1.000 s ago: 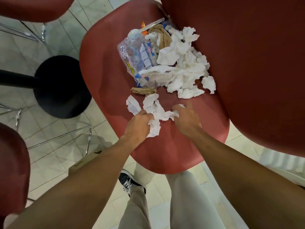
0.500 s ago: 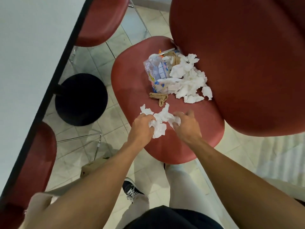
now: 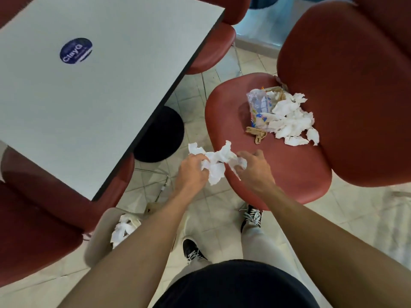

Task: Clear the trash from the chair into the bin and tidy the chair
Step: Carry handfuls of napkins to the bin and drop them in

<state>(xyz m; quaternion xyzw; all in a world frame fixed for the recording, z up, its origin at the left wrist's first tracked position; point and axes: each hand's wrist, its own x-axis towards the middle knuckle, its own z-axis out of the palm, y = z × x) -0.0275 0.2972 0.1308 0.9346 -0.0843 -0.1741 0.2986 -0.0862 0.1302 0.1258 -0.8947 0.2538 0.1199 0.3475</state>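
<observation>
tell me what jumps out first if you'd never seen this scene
Both hands, the left hand and right hand, hold one bunch of crumpled white tissue over the front edge of the red chair. Behind them, a heap of tissues and a plastic wrapper sits at the back of the seat. Low on the left, a beige bin already holds white tissue.

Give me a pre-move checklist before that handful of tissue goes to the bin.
1. Left hand grips the crumpled tissue: ok.
2. Right hand grips it too: ok.
3. Loose end of the tissue secured: not ok, it dangles between the hands.
4. Bin within view, already holding white paper: ok.
5. Bin opening unobstructed: cannot tell, left forearm covers it.
6. Chair seat cleared: not ok, the trash pile remains.
</observation>
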